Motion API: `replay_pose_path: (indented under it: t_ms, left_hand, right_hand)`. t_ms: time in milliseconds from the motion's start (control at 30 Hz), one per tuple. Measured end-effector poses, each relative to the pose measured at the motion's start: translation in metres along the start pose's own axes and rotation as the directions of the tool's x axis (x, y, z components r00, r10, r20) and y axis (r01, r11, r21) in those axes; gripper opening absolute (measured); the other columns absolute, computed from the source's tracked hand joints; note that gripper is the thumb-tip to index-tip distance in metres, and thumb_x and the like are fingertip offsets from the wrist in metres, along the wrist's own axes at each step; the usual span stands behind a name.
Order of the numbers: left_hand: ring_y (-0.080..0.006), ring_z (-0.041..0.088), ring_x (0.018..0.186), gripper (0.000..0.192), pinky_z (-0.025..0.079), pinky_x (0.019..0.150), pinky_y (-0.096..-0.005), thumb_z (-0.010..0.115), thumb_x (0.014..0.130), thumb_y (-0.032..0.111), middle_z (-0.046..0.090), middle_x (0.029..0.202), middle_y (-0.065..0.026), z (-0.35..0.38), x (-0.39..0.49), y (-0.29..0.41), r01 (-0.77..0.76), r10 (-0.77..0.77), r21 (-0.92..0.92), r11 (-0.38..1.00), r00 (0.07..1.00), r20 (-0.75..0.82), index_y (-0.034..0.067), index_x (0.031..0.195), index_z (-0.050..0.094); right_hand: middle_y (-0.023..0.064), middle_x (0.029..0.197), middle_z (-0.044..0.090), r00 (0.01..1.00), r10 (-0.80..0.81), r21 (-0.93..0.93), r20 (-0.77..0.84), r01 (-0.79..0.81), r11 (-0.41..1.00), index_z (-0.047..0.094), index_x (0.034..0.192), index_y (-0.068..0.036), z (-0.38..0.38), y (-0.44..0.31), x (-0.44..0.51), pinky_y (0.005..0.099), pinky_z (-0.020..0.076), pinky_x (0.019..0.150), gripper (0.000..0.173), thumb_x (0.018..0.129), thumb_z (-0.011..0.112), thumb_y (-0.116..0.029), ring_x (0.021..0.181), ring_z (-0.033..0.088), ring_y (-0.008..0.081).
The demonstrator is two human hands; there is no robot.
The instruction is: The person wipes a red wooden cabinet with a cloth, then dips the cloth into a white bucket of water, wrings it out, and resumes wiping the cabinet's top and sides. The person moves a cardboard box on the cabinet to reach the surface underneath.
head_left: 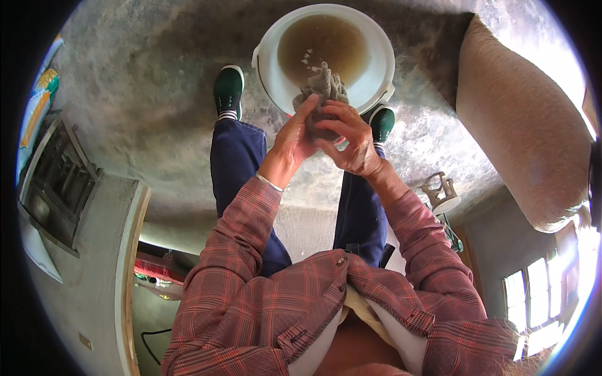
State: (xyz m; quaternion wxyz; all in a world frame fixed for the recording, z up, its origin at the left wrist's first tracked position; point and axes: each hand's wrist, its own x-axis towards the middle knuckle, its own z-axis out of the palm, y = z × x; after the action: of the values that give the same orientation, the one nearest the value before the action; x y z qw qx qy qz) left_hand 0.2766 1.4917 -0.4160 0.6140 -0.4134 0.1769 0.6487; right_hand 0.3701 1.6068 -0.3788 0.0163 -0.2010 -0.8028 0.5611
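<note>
A wet, bunched-up grey cloth [323, 89] is between my two hands, above the near rim of a white plastic bucket [263, 70]. My left hand [292, 141] cups the cloth from the left, with its thumb along the side and water glistening on the wrist. On the other side, the curved fingers of my right hand [347, 136] lie over the cloth, and its thumb points inward below them. Murky brown water [324, 42] with a few patches of foam lies in the bucket. Part of the cloth is hidden behind my fingers.
The bucket stands on a stained concrete floor [174, 117], just beyond my green shoes [229, 91]. A large, full sack [522, 127] leans at the right, near a small stool-like object [442, 195]. A dark wooden frame [59, 178] and colourful bags [35, 113] are at the left.
</note>
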Motion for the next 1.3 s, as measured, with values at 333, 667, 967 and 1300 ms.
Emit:
replay_pose_path:
  t_ms: [333,667,967,1300]
  left_hand:
    - [-0.0344,0.063,0.099,0.044,0.052,0.083,-0.0545,0.058,0.086,0.026,0.061,0.117,-0.0154,-0.014,0.002,-0.011,0.121,-0.120,-0.080,0.989,0.993,0.015,0.006,0.125,0.052]
    - [-0.0248,0.061,0.102,0.045,0.051,0.088,-0.0403,0.057,0.086,0.015,0.059,0.115,-0.0115,-0.012,-0.012,-0.015,0.211,-0.202,-0.062,0.976,0.971,0.131,0.005,0.128,0.044]
    - [-0.0137,0.060,0.085,0.036,0.049,0.072,-0.0279,0.054,0.077,0.000,0.060,0.097,-0.0067,0.013,-0.004,-0.017,-0.057,0.128,0.601,0.797,0.989,-0.075,-0.004,0.113,0.052]
    - [-0.0129,0.060,0.090,0.035,0.050,0.079,-0.0282,0.057,0.083,0.010,0.060,0.101,-0.0059,0.003,-0.006,-0.001,0.035,-0.029,0.328,0.944,0.999,-0.020,0.000,0.116,0.051]
  right_hand:
    - [0.0179,0.131,0.049,0.797,0.595,0.830,-0.104,-0.260,0.494,0.042,0.133,-0.002,-0.009,0.082,-0.002,0.0393,0.0393,0.101,0.054,0.093,0.055,-0.034,0.119,0.050,0.0262]
    - [0.0133,0.105,0.061,0.918,0.201,0.892,0.343,-0.385,0.238,0.054,0.119,-0.003,-0.008,0.086,0.037,0.0359,0.0453,0.093,0.059,0.073,0.072,-0.035,0.100,0.059,0.0252]
    - [0.0015,0.086,0.064,0.826,0.433,0.420,0.363,-0.559,0.715,0.067,0.088,-0.003,-0.013,0.047,0.055,0.0254,0.0470,0.078,0.013,0.076,0.061,-0.005,0.083,0.058,0.0101]
    - [0.0052,0.077,0.065,0.871,0.490,0.116,0.029,-0.490,0.864,0.066,0.084,-0.004,0.004,0.044,0.049,0.0268,0.0499,0.068,0.012,0.073,0.062,-0.008,0.072,0.060,0.0107]
